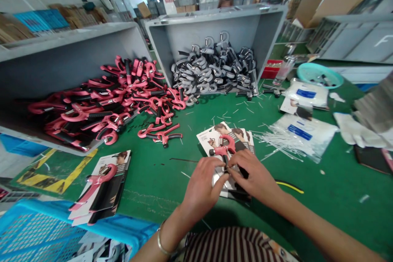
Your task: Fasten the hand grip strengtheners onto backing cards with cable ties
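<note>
A pink clamp-like tool (227, 143) with a black knob lies on a stack of printed cards (208, 137) on the green table. My left hand (204, 184) and my right hand (250, 172) meet over the tool's lower part, fingertips pinched close together. What the fingertips hold is too small and hidden to name. White thin ties (281, 145) are scattered right of the cards, by a clear plastic bag (307, 135). Further left, another pink tool (106, 174) rests on cards at the table's edge.
Tilted grey bins hold pink tools (89, 114) and grey tools (211, 67). A blue crate (37, 229) stands at the lower left. On the right are a turquoise bowl (319, 74), a red box (272, 68), a white glove (353, 131) and yellow-black pliers handle (290, 186).
</note>
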The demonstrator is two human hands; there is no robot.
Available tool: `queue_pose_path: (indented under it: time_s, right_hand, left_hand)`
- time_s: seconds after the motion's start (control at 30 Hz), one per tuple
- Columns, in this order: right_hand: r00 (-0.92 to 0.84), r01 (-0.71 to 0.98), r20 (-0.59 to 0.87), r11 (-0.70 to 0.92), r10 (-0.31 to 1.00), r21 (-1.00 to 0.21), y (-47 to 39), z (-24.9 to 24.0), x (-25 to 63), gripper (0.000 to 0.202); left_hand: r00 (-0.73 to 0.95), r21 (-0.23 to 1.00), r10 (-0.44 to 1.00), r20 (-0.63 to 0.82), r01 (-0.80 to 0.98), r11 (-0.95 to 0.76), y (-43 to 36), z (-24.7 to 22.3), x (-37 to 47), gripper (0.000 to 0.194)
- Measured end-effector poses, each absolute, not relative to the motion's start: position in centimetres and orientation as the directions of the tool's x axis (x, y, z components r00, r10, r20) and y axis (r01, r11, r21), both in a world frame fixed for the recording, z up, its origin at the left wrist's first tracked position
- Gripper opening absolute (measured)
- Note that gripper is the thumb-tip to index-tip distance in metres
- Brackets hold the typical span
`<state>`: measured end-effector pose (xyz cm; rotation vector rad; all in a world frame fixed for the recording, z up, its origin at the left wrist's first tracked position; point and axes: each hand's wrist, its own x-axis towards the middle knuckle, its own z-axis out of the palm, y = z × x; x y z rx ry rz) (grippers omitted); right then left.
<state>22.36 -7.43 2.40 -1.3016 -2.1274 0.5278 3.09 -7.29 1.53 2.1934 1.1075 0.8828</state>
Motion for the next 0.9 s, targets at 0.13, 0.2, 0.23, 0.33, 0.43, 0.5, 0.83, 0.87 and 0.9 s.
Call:
queue_pose_path:
  time_s: [0.13, 0.2, 0.23, 0.33, 0.43, 0.5, 0.83, 0.87, 0.9]
  right_hand:
    - [-0.248, 0.566, 0.333, 0.415, 0.910, -0.713, -7.2, 1.7, 21.8, 0.008]
    - [-0.163, 0.558, 0.337, 0.369, 0.927, -0.743, -7.2, 1.2, 21.6, 0.010]
    - [-0.126, 0.564, 0.332, 0.343, 0.935, -0.751, -7.4, 0.9, 21.6, 0.011]
    - [-0.079, 0.628, 0.315, 0.293, 0.946, -0.721, -8.7, -0.1, 23.1, 0.012]
    - [-0.068, 0.791, 0.296, 0.232, 0.953, -0.566, -11.5, -2.1, 27.4, 0.022]
    - [-0.058, 0.890, 0.213, 0.147, 0.975, -0.433, -13.9, -4.1, 31.0, 0.056]
    - [0.022, 0.728, -0.329, -0.241, 0.944, -0.642, -17.8, -4.4, 35.7, 0.048]
    - [0.010, 0.610, -0.411, -0.331, 0.912, -0.720, -18.0, -3.5, 35.5, 0.048]
    - [-0.023, 0.475, -0.475, -0.409, 0.880, -0.779, -18.2, -2.6, 35.2, 0.048]
  left_hand:
    - [0.329, 0.630, 0.866, 0.376, 0.594, -0.500, -7.3, -1.1, 4.0, 0.036]
    - [0.287, 0.609, 0.867, 0.407, 0.622, -0.492, -7.1, -2.0, 3.9, 0.016]
    - [0.283, 0.603, 0.865, 0.415, 0.627, -0.494, -7.0, -2.2, 3.6, 0.011]
    - [0.328, 0.630, 0.870, 0.367, 0.601, -0.492, -6.9, -2.0, 2.3, 0.010]
    - [0.269, 0.749, 0.939, 0.213, 0.572, -0.334, -6.6, -1.4, 1.0, 0.025]
    - [0.167, 0.835, 0.984, 0.064, 0.532, -0.145, -5.8, -1.3, 0.8, 0.047]
    - [0.132, 0.935, 0.984, -0.123, 0.348, 0.070, -2.4, 0.5, 4.7, 0.046]
    - [0.092, 0.929, 0.994, -0.065, 0.370, 0.027, -2.7, 1.1, 4.3, 0.049]
    - [0.060, 0.924, 0.998, -0.013, 0.383, -0.011, -3.1, 1.7, 3.8, 0.052]
